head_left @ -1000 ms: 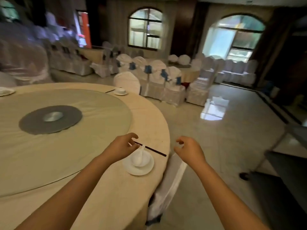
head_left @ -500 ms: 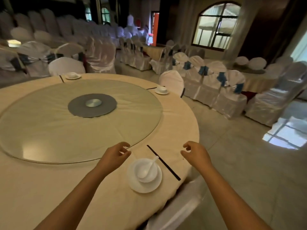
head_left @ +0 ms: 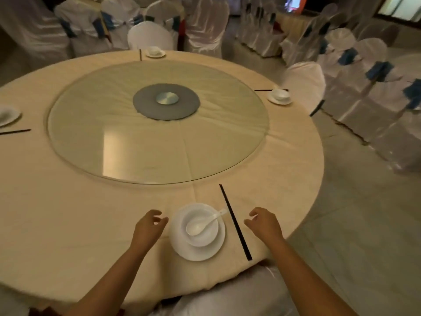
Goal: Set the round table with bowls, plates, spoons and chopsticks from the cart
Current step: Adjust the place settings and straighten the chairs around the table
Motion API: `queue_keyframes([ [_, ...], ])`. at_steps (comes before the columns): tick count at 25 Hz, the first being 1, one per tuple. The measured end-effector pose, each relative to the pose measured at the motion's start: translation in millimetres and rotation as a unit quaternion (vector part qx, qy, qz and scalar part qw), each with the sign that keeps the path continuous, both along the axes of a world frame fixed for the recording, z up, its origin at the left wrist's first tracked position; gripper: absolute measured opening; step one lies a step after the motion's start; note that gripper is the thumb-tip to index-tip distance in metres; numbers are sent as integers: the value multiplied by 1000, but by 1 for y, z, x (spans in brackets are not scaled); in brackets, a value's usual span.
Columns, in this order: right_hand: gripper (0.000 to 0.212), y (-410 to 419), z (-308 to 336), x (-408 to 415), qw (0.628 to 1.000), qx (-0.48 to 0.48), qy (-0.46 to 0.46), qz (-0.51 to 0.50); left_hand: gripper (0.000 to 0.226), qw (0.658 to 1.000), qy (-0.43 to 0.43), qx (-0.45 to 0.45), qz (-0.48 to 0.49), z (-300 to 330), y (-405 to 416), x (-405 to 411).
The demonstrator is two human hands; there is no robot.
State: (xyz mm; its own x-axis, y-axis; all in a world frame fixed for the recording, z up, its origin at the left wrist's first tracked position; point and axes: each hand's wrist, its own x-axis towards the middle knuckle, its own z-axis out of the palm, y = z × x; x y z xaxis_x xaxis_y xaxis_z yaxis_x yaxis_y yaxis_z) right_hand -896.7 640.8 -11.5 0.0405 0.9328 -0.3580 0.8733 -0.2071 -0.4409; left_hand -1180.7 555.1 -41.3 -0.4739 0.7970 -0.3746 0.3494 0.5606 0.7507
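the left hand (head_left: 149, 229) hangs just above the big round worktop with a cream cloth (head_left: 68, 213), fingers loosely curled and holding nothing. the right hand (head_left: 264, 224) hangs the same way on the other side, loose and holding nothing too.

between the two hands sits a round white plate (head_left: 197, 252) near the close edge of the worktop. the left hand is just beside its left rim, not touching as far as i can tell. a small white bowl (head_left: 200, 226) stands on the plate. a white soup spoon (head_left: 204, 223) lies in the bowl, scoop down in the bowl and handle pointing up and to the right, over the bowl's rim.

a pair of long black chopsticks (head_left: 235, 222) lies flat on the cloth just right of the plate, between the plate and the right hand. their long line runs from the close edge of the worktop away toward the middle, leaning a bit left at the far end.

farther out is a big round glass turning disc (head_left: 114, 133) with a grey round centre (head_left: 166, 101).

more white plates with bowls sit at the far right (head_left: 279, 96), the far side (head_left: 155, 52) and the left edge (head_left: 6, 116), each with dark chopsticks beside it. chairs in white covers (head_left: 305, 85) stand around.
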Motion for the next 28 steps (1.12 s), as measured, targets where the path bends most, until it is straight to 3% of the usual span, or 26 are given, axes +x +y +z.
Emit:
queue_keyframes([
  [3,34,14,-36,0,997,-48,-20,55,38,993,-52,-60,93,-37,-18,19],
  [6,22,19,-60,-1,993,-67,-39,94,26,977,-135,-77,145,-56,-27,40],
  [9,27,24,-75,-2,991,-54,-47,111,13,975,-148,-57,152,-62,-25,50],
  [16,13,23,-85,-8,993,-16,-16,116,35,966,-183,-12,183,-66,-25,52],
  [28,13,2,-87,-11,995,-14,12,94,33,970,-195,-11,146,-71,-41,57],
])
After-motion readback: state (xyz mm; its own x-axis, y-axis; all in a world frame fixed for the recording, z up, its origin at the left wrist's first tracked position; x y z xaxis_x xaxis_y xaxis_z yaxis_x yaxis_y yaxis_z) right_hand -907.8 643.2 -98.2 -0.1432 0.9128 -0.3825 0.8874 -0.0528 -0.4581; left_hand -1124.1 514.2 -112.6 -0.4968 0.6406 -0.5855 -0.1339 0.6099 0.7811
